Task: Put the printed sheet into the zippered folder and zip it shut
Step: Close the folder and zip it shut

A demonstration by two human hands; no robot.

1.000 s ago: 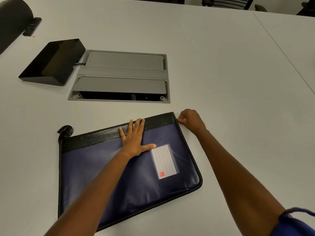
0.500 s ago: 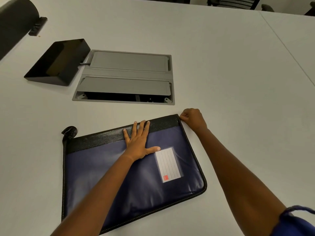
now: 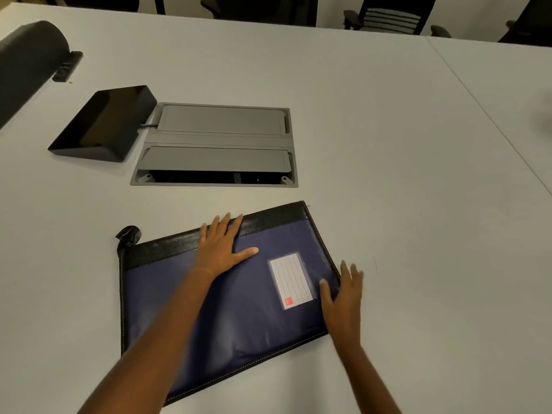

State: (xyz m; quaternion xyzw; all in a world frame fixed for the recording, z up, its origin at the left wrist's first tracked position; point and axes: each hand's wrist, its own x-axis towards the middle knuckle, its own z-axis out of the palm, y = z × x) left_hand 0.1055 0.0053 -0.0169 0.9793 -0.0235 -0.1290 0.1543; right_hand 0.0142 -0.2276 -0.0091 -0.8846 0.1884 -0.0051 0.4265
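Right hand (image 3: 343,297), earlier pinching the far right corner of the zippered folder (image 3: 239,309), now hovers blurred at its right edge, fingers spread; left hand (image 3: 221,246) presses flat, fingers spread, on the folder lying on the table (image 3: 388,144).

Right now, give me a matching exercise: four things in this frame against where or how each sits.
Things:
1. left hand
2. right hand
3. label card
4. black device

States:
A. in a clear pocket on the folder front
B. blurred, open, at the folder's right edge
C. on the table, left of the grey hatch
D. flat on the folder's top band

Pairs: 1-D, 2-B, 3-A, 4-C
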